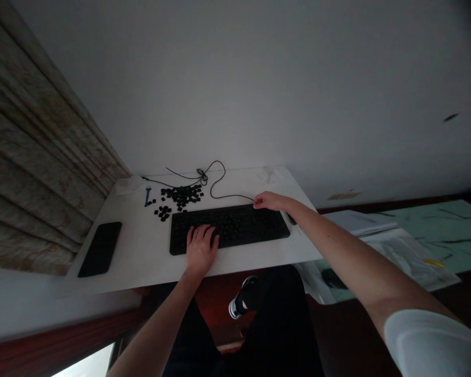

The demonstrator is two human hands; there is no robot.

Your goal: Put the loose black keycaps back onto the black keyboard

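Note:
A black keyboard [243,222] lies on the white table, its keys hard to make out in the dim light. My left hand [201,246] rests on its left front part with the fingers spread. At the back edge, right of the middle, my right hand [267,201] is closed in a pinch, just where a thin black cable [235,196] meets the keyboard. What the pinched fingers hold is hidden. Behind the keyboard's left end lies a loose heap of small black keycaps [182,196]. A small blue tool [147,197] lies left of the heap.
On the table's left side [135,262] lies a black phone [100,249]. A clear plastic piece [129,185] sits at the back left corner. A dark slim object [290,218] lies by the keyboard's right end. Papers and plastic bags [400,251] lie lower right; a curtain [31,141] hangs left.

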